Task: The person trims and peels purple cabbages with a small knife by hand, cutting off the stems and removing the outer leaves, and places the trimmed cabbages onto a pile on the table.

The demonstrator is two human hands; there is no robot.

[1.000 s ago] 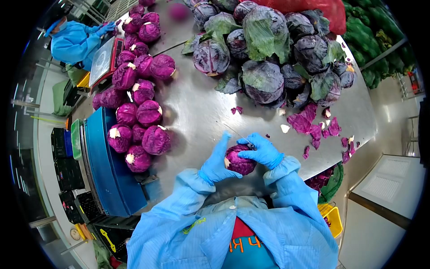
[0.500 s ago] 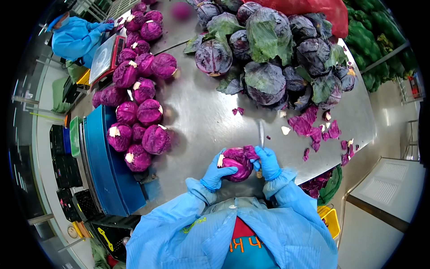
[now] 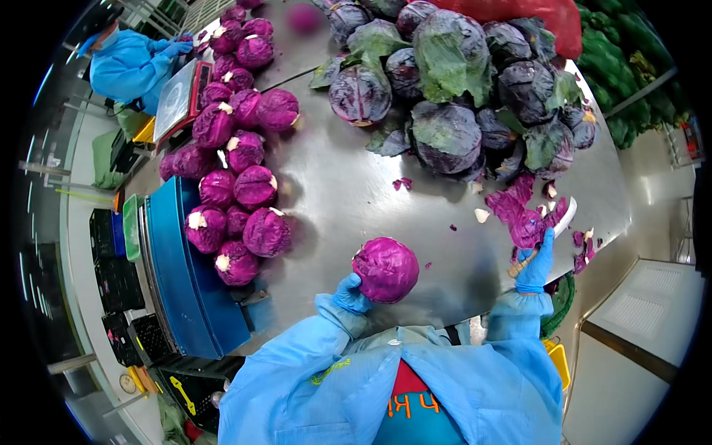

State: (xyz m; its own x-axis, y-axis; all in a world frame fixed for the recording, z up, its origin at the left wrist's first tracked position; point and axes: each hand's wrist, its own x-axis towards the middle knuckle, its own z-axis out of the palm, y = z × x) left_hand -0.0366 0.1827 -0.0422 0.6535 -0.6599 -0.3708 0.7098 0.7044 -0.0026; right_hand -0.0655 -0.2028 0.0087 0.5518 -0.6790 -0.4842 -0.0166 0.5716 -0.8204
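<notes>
A trimmed red cabbage (image 3: 386, 270) rests in my left hand (image 3: 350, 294), whose gloved fingers and thumb cup its lower left side, just above the steel table's front edge. Out to the right, my right hand (image 3: 540, 263) is closed around a knife (image 3: 567, 215); the pale curved blade points up and away, and the handle shows at the left of the fist. A torn purple leaf (image 3: 527, 228) lies against that hand, over the leaf scraps (image 3: 510, 200). Whether the fingers also grip this leaf, I cannot tell.
Untrimmed cabbages (image 3: 446, 137) with green outer leaves are heaped at the back right, before a red sack (image 3: 519, 22). Trimmed cabbages (image 3: 255, 186) line the left side, near a scale (image 3: 176, 100) and a blue bin (image 3: 194, 278). A co-worker (image 3: 130, 67) stands at the far left.
My right hand has moved from the cabbage to the scraps on the right, with the knife. A loose leaf is off the cabbage, which my left hand keeps holding, now turned.
</notes>
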